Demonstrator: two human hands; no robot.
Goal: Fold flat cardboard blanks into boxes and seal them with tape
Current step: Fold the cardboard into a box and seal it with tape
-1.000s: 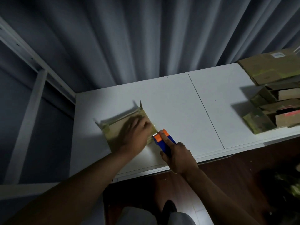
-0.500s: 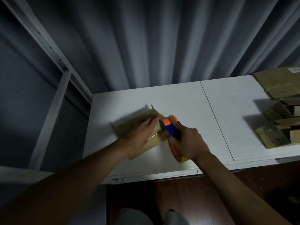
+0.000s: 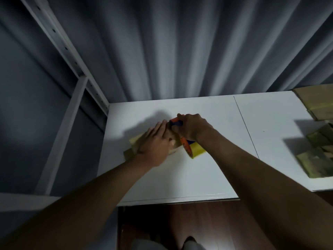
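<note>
The small cardboard box (image 3: 134, 147) sits near the left end of the white table (image 3: 207, 114), pinned under the left hand (image 3: 155, 141), whose fingers lie flat and straight on top of it. The right hand (image 3: 191, 128) is wrapped around the orange-and-blue tape dispenser (image 3: 187, 147), pressed to the box's far edge. Thin board like that looks light and skiddy, so I'd keep the palm flat on the panels, not squeezing the sides, which would probably buckle.

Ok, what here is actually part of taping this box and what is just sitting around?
In use:
- cardboard box, pressed flat by the left hand
- tape dispenser, gripped by the right hand

Lying about:
- cardboard pile at the right edge of the white table
- grey curtain
- metal rack
</note>
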